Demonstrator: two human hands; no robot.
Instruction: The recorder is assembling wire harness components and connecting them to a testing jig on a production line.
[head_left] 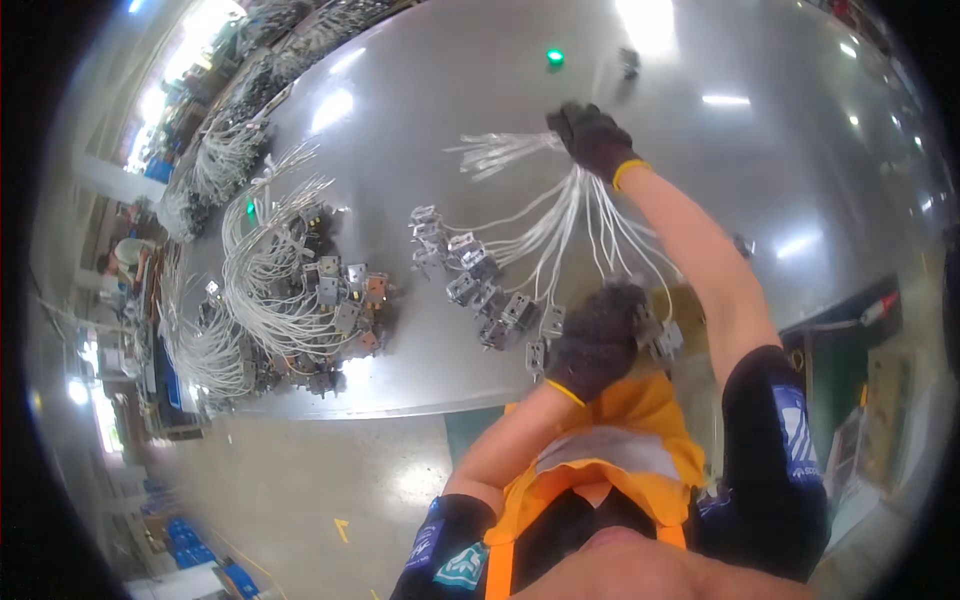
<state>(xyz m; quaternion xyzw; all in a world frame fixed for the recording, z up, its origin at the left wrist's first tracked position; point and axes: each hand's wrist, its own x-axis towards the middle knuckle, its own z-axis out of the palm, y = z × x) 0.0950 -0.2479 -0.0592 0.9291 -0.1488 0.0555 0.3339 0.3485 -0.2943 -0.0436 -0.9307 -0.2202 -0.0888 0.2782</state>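
Note:
A bundle of white wires (575, 205) spreads across the grey metal table toward me. My right hand (592, 140), in a dark glove, is closed around the gathered wires, and their loose ends (500, 152) stick out to its left. Small boxy metal pieces (485, 290) sit at the wires' near ends, fanned out near the table's front edge. Close to my body, my gloved left hand (598, 340) is among these pieces with its fingers curled. More metal pieces (667, 340) show just right of it; its fingertips are partly hidden.
More wire bundles (265, 290) with metal ends are heaped on the table's left, and further piles (215, 165) lie beyond. A small dark part (628, 63) rests at the far side. Another person (130, 255) is at the far left. Blue bins (190, 545) stand at lower left.

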